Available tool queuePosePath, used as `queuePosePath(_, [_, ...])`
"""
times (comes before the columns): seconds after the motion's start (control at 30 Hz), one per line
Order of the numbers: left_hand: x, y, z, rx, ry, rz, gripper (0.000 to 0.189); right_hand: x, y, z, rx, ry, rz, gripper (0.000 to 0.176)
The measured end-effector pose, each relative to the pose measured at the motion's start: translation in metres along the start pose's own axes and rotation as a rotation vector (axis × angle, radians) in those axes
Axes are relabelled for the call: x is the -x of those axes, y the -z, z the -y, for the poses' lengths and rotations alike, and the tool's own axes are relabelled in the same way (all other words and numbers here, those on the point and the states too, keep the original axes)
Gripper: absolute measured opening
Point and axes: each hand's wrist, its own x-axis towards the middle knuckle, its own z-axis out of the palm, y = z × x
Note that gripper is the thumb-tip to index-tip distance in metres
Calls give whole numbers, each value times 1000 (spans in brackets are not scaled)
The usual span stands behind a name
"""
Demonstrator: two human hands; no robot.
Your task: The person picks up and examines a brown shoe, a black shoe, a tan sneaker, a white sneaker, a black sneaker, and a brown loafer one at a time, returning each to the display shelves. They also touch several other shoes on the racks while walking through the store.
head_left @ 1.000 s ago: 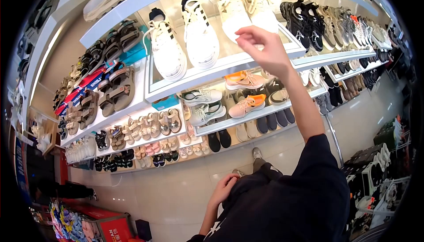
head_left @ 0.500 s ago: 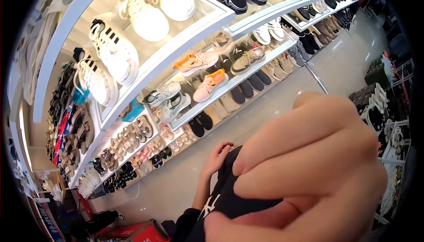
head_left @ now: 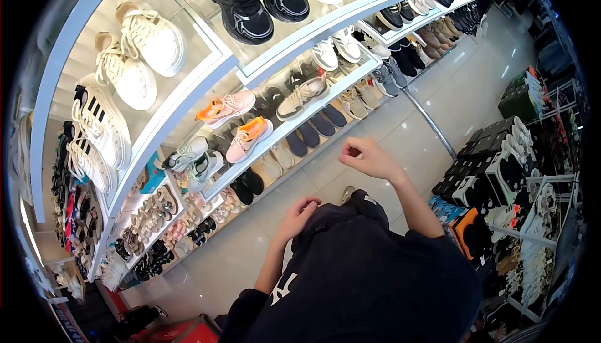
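Note:
My right hand hangs in the air in front of me at waist height, fingers loosely curled, holding nothing. It is nearest the lower shoe shelf with the orange-and-pink sneakers. My left hand rests against the front of my dark trousers, fingers bent and touching the cloth. I wear a dark top.
White wall shelves run along the left with white sneakers, black sneakers, sandals and many other pairs. Racks of boxed and displayed shoes stand on the right. Glossy tiled floor lies between. A red display sits below left.
My right hand came down from the top shelf, passed close before the camera, and now hangs low in front of me. The view has swung right along the shelves. My left hand stays at my trousers.

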Motion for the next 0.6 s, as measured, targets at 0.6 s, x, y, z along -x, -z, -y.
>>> queuePosePath(0.6, [-78, 26, 194, -485, 974, 119, 43, 363, 5, -364, -269, -1373, -273, 32])
